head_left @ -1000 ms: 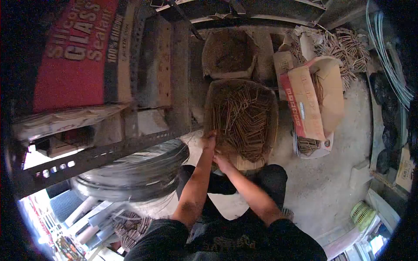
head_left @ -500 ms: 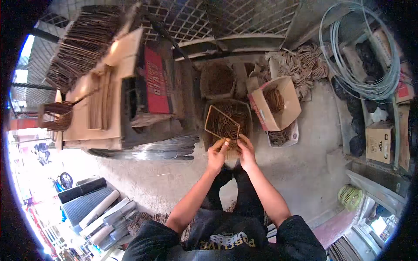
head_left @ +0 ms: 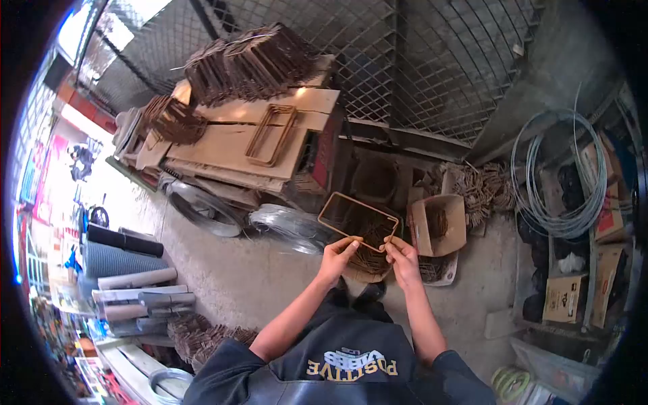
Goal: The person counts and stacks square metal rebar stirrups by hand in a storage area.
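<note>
A rectangular steel rebar stirrup [head_left: 365, 206], thin and rust-brown, is held up in front of me. My left hand [head_left: 337, 262] pinches its near side between thumb and fingers. At the near right corner, where the rod ends show, my right hand [head_left: 403, 259] pinches it too. Behind and below the stirrup is a container of rusty metal pieces [head_left: 368, 262], partly covered by my hands and the frame.
At the left, a cardboard-covered table [head_left: 223, 152] carries stacked stirrups [head_left: 251, 64] and a few flat ones [head_left: 262, 133]. Wire coils [head_left: 290, 226] lie beside it. An open cardboard box [head_left: 453, 233] stands right of my hands; a large wire coil [head_left: 523, 196] hangs farther right.
My view has swung left, bringing more of the table into sight. The stirrup has turned so its long side lies more sideways, and my hands are farther apart on it.
</note>
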The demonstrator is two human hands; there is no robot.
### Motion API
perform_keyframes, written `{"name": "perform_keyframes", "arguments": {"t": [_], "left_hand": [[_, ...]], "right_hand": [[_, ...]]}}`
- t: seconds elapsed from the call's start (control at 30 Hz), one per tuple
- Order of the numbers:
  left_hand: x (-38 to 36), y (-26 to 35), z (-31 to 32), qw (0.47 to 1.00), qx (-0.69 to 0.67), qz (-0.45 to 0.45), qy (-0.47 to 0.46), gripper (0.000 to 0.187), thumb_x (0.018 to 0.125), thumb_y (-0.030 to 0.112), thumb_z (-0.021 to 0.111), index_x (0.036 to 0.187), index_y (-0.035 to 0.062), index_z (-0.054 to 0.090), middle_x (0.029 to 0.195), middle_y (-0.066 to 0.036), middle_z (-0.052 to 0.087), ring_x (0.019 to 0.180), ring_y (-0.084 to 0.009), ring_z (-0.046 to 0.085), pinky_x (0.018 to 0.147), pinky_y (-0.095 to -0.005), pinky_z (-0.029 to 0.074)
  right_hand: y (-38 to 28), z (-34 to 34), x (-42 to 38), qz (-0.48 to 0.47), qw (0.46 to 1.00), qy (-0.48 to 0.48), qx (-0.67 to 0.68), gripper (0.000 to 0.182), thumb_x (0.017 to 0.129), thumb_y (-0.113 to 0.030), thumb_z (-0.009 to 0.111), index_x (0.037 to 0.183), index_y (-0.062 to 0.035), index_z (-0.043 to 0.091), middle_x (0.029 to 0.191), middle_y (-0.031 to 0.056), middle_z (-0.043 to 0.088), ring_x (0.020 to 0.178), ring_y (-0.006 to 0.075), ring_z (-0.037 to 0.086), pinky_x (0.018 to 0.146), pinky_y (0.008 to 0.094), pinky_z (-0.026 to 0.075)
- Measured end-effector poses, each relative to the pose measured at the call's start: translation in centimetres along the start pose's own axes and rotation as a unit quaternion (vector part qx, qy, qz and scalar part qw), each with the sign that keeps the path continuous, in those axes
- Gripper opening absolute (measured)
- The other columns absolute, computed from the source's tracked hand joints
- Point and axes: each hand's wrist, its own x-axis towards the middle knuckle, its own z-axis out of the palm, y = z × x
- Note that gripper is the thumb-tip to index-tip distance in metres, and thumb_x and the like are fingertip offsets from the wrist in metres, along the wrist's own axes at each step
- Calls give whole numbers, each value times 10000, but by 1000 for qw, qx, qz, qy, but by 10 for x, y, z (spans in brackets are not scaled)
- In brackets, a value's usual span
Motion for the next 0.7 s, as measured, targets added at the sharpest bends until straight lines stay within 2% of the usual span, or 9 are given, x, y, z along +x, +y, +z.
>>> {"name": "perform_keyframes", "arguments": {"t": [0.1,0.2,0.27,0.33,0.37,0.43,0.47,0.57,0.7], "left_hand": [[-6,-4,-23,998,-50,-32,6,299,1046,209,694,1240,-14,744,1020,11,725,869,-62,598,781,-237,477],[-8,-3,-39,997,-69,-39,8,289,1028,213,717,1210,-8,758,987,13,729,894,-75,632,790,-251,499],[-8,0,-50,998,-62,-28,15,295,1007,222,747,1188,-9,764,971,16,723,876,-75,629,765,-248,493],[-4,6,-63,994,99,38,36,304,943,224,814,1147,3,774,985,-10,744,879,-108,662,773,-275,520],[-2,11,-69,994,98,39,34,304,943,224,814,1147,3,774,985,-10,744,879,-108,662,773,-275,520],[1,26,-79,960,205,182,51,320,889,210,852,1137,22,777,1006,-51,765,900,-152,699,804,-312,548],[3,33,-86,953,223,204,38,334,870,192,849,1161,45,775,1040,-96,771,939,-216,729,853,-342,562],[10,56,-109,926,236,295,-8,320,870,179,836,1158,51,780,1063,-116,767,963,-271,732,877,-369,566],[8,104,-127,902,248,353,-12,287,873,189,832,1133,72,795,1065,-109,764,964,-292,725,870,-389,545]], "right_hand": [[-24,40,-3,-15,999,-40,-3,174,1031,-68,673,1192,-23,723,1014,54,753,794,77,596,701,230,445],[-36,89,-1,-40,997,-63,-9,160,1008,-119,724,1139,-32,748,979,14,755,710,34,501,622,230,355],[-41,116,1,-44,997,-61,-29,151,1010,-114,719,1130,-28,748,987,19,759,735,40,542,646,226,391],[-49,149,0,-53,996,-52,-46,134,1010,-94,712,1112,-15,748,998,39,768,858,73,673,758,231,507],[-48,160,1,-54,996,-51,-47,134,1010,-94,712,1112,-15,748,998,39,768,858,73,673,758,231,507],[-47,184,5,-92,994,-21,-56,137,1006,-82,712,1123,-19,746,1002,52,781,685,22,551,606,193,411],[-49,193,5,-98,994,-11,-49,134,1002,-87,721,1114,-19,750,995,53,779,666,16,544,588,186,400],[-50,211,14,-125,991,2,-41,134,1001,-96,729,1108,-17,749,986,54,778,663,9,540,585,185,401],[-60,242,29,-156,988,18,1,121,1012,-91,715,1107,-22,748,982,68,774,634,14,518,580,188,405]]}}
